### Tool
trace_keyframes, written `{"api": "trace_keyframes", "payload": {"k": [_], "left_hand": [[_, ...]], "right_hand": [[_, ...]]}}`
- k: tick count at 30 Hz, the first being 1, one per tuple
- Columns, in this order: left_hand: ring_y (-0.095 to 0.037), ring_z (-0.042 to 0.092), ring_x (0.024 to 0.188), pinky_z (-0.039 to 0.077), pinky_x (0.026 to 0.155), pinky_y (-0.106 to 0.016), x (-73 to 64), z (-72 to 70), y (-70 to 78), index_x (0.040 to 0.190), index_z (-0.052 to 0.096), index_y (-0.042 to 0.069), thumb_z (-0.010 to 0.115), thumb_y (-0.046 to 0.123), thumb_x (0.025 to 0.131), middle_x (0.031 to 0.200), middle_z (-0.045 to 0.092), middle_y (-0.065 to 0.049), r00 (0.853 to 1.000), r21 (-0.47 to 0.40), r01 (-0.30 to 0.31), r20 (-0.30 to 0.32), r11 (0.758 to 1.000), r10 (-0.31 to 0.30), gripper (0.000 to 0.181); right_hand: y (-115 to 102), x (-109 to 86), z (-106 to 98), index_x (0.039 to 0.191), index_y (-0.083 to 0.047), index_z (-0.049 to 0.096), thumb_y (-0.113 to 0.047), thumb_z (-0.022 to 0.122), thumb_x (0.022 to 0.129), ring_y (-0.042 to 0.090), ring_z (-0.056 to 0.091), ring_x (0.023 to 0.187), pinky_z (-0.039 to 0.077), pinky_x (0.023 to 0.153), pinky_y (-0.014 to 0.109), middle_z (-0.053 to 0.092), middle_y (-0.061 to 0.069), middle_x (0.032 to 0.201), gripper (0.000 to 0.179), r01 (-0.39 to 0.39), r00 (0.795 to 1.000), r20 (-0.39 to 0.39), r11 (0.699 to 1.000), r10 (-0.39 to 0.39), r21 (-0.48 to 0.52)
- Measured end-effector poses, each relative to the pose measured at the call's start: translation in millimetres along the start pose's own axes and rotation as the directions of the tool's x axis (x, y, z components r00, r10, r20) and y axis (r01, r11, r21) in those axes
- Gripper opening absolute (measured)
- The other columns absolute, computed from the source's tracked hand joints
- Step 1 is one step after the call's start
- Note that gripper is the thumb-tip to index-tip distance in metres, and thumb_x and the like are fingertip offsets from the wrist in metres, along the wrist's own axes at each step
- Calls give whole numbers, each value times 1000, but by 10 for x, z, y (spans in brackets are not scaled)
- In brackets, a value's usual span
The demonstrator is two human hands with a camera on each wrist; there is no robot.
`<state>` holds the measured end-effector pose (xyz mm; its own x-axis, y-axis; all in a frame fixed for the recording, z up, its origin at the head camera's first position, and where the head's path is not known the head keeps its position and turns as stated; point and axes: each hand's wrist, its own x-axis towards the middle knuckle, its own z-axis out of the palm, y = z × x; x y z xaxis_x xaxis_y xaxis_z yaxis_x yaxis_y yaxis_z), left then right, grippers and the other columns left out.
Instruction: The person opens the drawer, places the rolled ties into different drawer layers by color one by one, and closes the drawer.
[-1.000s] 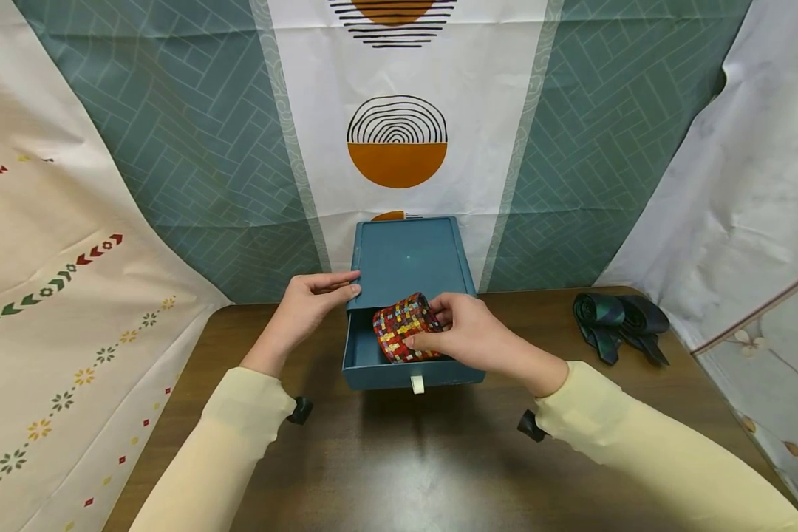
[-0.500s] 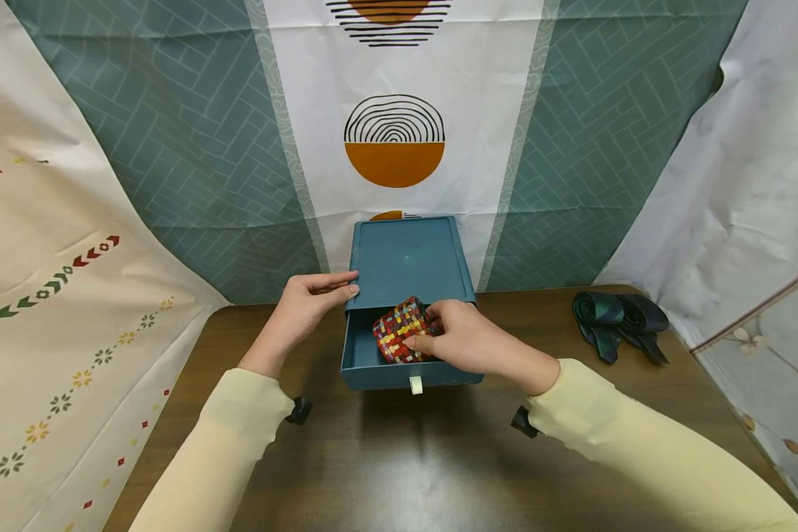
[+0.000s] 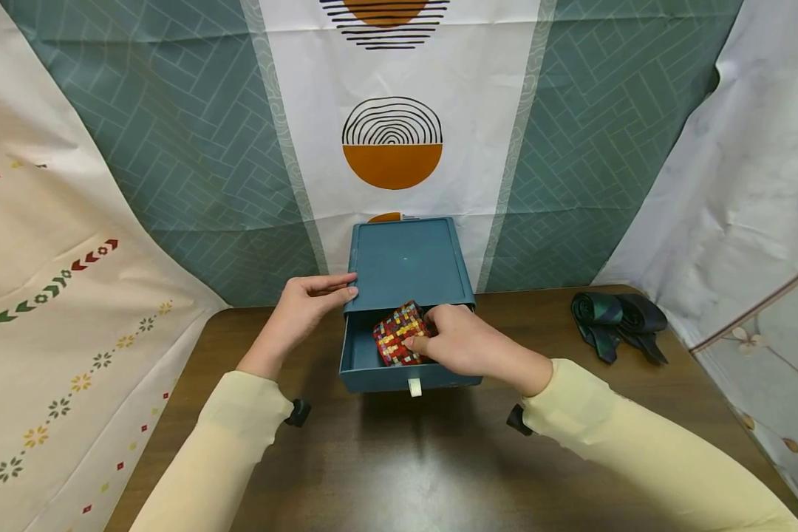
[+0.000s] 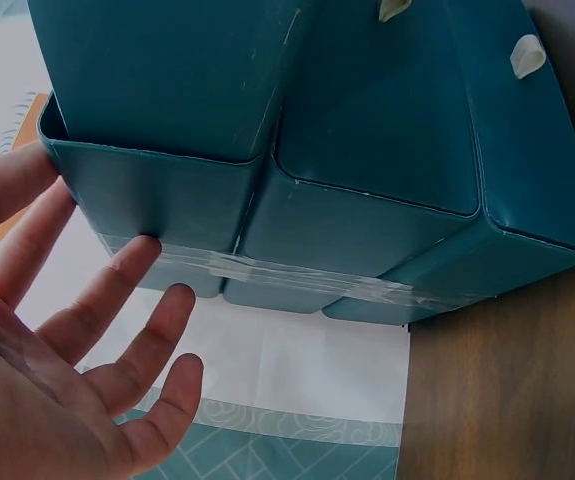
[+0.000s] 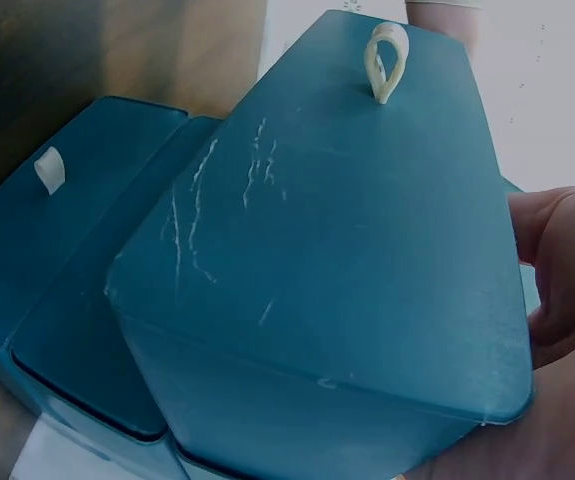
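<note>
A teal drawer cabinet (image 3: pixel 406 258) stands on the table, its top drawer (image 3: pixel 372 379) pulled out. My right hand (image 3: pixel 462 340) reaches into that drawer and grips a red, yellow and multicoloured thing (image 3: pixel 397 332), cylinder-like with a woven-check look. Its thumb lies on the near side of the thing, and its other fingers are mostly hidden. In the right wrist view the drawer front (image 5: pixel 347 220) hides what this hand (image 5: pixel 572 260) holds. My left hand (image 3: pixel 312 303) rests its fingertips at the cabinet's left upper edge. The left wrist view shows the left hand's fingers (image 4: pixel 132 265) spread along the cabinet's side.
Two rolled dark neckties (image 3: pixel 615 318) lie at the table's right back. Lower drawers (image 5: pixel 67 220) of the cabinet are closed, with white pull loops (image 5: pixel 51 170). A patterned cloth (image 3: pixel 399 74) hangs behind, and pale cloths hang at both sides.
My right hand has moved slightly left and lower into the drawer with the multicoloured thing, which tilts a little more. The left hand keeps its place on the cabinet.
</note>
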<state>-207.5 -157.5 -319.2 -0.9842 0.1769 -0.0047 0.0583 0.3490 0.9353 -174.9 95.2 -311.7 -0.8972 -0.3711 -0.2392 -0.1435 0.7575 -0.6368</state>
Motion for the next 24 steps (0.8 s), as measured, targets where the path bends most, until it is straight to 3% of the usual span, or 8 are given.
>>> {"api": "trace_keyframes", "payload": {"k": [7,15,24], "left_hand": [[-16,51,123,44,102,-39,18,-3,-16,124,63,15,67,29,87,126,62,-3,1000,0,6,-1,1000,-6,40],[-16,51,123,45,101,-38,-5,-1,-19,124,63,15,67,28,87,127,62,-2,1000,2,9,-11,1000,-9,40],[-17,52,122,45,101,-39,7,-6,-22,124,63,14,68,28,86,126,62,-3,1000,-8,10,-5,1000,-10,40]], "right_hand": [[-23,7,20,72,-13,63,-43,60,88,15,41,45,32,44,26,51,2,54,34,0,1000,-16,996,-2,-93],[-25,44,25,51,-12,45,-38,53,94,15,30,37,27,39,25,35,0,45,51,-10,1000,2,998,10,-68],[-27,72,16,49,-12,42,-30,45,99,15,32,34,32,39,25,34,0,43,54,22,1000,-11,999,-23,-45]]}}
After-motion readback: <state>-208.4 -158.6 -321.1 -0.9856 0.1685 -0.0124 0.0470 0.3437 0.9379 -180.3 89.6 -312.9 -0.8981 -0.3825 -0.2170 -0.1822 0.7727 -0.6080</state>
